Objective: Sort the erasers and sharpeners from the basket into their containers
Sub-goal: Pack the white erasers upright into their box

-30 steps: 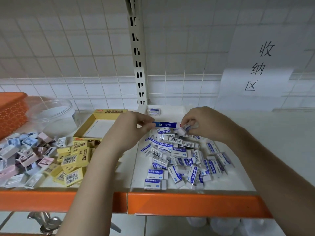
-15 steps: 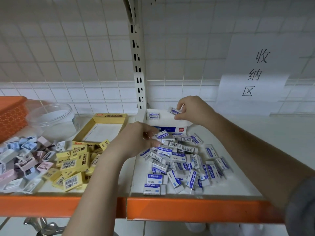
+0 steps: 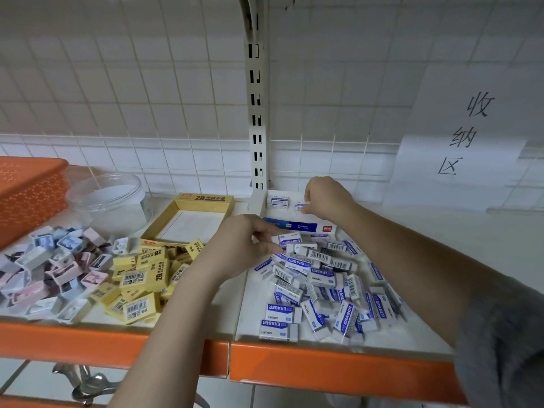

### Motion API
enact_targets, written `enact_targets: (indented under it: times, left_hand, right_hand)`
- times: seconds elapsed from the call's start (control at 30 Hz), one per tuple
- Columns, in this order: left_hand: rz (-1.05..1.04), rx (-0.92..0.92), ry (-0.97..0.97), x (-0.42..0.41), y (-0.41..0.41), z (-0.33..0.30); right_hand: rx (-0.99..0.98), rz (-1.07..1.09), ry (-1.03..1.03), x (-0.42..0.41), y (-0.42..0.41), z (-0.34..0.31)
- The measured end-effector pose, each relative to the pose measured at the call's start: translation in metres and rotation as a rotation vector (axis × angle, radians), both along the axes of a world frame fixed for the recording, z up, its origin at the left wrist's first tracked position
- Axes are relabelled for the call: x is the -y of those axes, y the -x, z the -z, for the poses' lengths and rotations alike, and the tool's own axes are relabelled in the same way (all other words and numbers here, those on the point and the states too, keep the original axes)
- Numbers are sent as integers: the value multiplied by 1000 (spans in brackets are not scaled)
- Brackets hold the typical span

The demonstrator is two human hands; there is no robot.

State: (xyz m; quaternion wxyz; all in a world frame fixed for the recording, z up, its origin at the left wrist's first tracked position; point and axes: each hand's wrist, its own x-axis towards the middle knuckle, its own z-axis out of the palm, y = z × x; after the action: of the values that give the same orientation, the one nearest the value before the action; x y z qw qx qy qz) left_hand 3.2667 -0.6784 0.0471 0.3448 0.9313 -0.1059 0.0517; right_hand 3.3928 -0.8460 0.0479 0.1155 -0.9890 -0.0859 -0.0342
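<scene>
Right, the white-and-blue erasers (image 3: 318, 278) lie in a loose heap on the right half of the shelf (image 3: 412, 346), some face up with "ERASER" showing, some showing barcodes. At the back of that heap sits the open blue-and-white eraser box (image 3: 298, 225), hard against the tiled wall (image 3: 147, 98). One eraser (image 3: 278, 201) already lies inside it, at the left. The right hand (image 3: 328, 198) reaches into the box, fingertips pressed together on a second eraser (image 3: 301, 206), just beside the first. The left hand (image 3: 250, 245) is down at the near edge of the heap, thumb and fingers pinching a blue-sleeved eraser (image 3: 290, 240) on top of the pile.

Moving left: the yellow 2B erasers (image 3: 144, 278) are piled on the left half of the shelf, and behind them stands their open yellow box (image 3: 203, 199), its white floor bare. Further left is a jumble of pastel sharpeners (image 3: 44, 269), pink, blue and white. Behind those stands a clear round plastic tub (image 3: 109, 201), and the orange basket (image 3: 29, 189) fills the far left corner. A slotted metal upright (image 3: 256, 113) rises between the two shelf halves. On the right wall hangs a paper sign (image 3: 465, 136) with three handwritten characters. A grey sleeve (image 3: 500, 348) shows on the right arm, lower right. The shelf's front lip is orange.
</scene>
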Motion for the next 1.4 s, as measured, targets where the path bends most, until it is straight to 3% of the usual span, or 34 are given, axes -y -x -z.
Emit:
enact_targets:
  times: [0.2, 0.4, 0.5, 0.9, 1.0, 1.2, 1.4]
  left_hand:
    - [-115, 44, 54, -10, 5, -2]
    - [-139, 148, -27, -17, -2, -12]
    - [-103, 162, -74, -18, -10, -18]
    - [-31, 88, -193, 6, -74, -38]
    - [11, 70, -269, 23, -98, -38]
    - [42, 25, -289, 42, -123, -21]
    - [17, 26, -322, 45, -124, -7]
  right_hand:
    - [61, 41, -75, 0, -5, 17]
    - [92, 35, -46, -2, -5, 20]
    - [14, 14, -64, 0, -5, 14]
    - [-6, -25, -146, 46, 68, -32]
    - [-33, -28, -122, 56, 88, -34]
    - [-42, -10, -305, 73, 124, -27]
    - [-73, 51, -339, 75, 139, -18]
